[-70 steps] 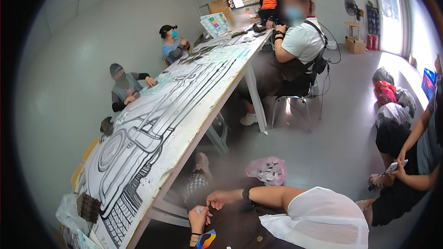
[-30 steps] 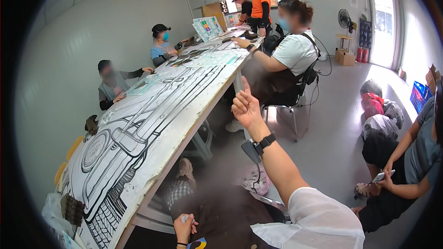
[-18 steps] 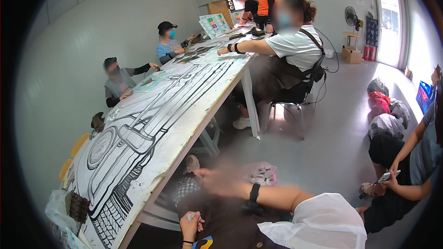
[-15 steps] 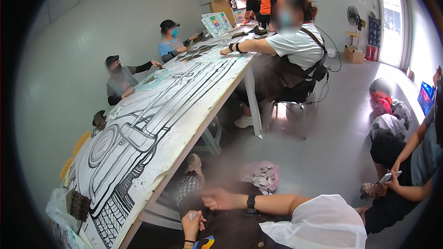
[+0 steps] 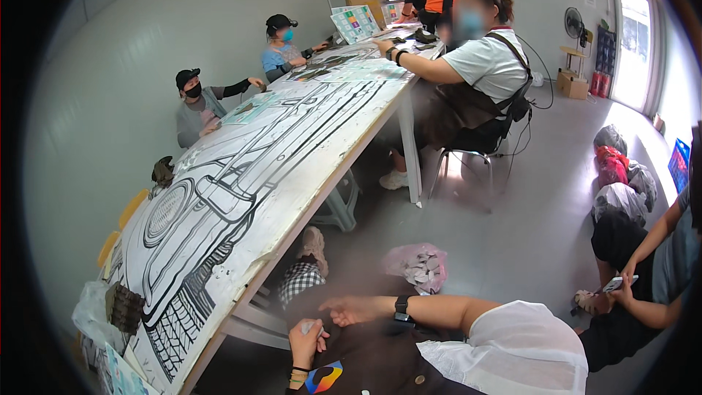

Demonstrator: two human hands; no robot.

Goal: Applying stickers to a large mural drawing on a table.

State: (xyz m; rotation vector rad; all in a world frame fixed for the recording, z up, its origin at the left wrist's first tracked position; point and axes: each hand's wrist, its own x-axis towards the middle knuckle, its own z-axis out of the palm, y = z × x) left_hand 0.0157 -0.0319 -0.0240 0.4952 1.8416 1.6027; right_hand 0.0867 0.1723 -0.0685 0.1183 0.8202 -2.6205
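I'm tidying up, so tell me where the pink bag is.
In the head view, the pink bag sits on the floor, below and slightly right of centre, just beyond the watch by the right hand.

White sleeve of sheer cloth.

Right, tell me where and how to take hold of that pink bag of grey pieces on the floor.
Bunch the upper edge of the pink bag with the right hand, probably coming straight down from above. The film looks thin and slack, bulging around the grey pieces heaped inside, so gathering several folds should hold better than pinching one spot.
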